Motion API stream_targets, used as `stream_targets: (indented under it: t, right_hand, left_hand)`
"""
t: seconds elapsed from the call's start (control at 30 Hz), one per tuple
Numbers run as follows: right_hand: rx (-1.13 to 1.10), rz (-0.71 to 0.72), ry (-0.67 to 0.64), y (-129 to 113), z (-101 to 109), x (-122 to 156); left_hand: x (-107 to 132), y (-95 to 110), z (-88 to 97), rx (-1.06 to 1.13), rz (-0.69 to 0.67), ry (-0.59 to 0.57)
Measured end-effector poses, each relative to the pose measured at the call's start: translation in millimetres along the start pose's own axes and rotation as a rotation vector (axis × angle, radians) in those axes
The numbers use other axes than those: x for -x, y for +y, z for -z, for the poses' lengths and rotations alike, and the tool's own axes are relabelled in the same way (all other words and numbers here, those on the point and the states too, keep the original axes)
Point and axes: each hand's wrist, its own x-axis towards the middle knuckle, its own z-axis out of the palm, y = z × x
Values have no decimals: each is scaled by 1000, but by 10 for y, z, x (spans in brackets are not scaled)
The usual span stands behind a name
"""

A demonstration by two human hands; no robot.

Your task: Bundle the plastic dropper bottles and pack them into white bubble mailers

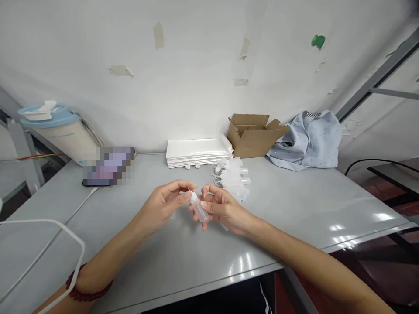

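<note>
A small translucent dropper bottle [200,211] with a white cap is held tilted above the grey table, its top leaning to the left. My right hand [222,206] grips the bottle's body between thumb and fingers. At the bottle's tip, my left hand [170,201] pinches the white cap [193,196] with thumb and forefinger. Just beyond my right hand lies a pile of similar translucent bottles [233,178], with thin tips pointing left. Small clear pieces show partly beneath my hands, too hidden to make out.
Behind the pile sits a stack of white trays [198,150], beside an open cardboard box [253,139]. A light blue cloth bag [310,141] lies at the back right. On the left are a phone [109,168] with a white cable [70,218] and a large blue-lidded cup [62,133].
</note>
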Motion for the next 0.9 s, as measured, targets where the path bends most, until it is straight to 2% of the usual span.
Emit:
stream_targets:
  t: [0.17, 0.3, 0.43, 0.63, 0.8, 0.9]
  right_hand:
    - [56, 16, 30, 43, 19, -20]
    - [198, 125, 40, 66, 5, -24]
    - [288, 185, 103, 71, -24, -11]
    - [223, 105, 59, 79, 43, -34]
    - [143, 37, 31, 94, 76, -50]
    - [175, 60, 37, 94, 50, -43]
  left_hand:
    - [-2, -10, -33, 48, -14, 75]
    - [1, 66, -56, -64, 34, 101]
    - [6, 111, -66, -194, 56, 133]
    - [-4, 69, -28, -185, 27, 84]
    - [-12, 80, 16, -126, 11, 100]
    - [-8, 122, 26, -157, 31, 88]
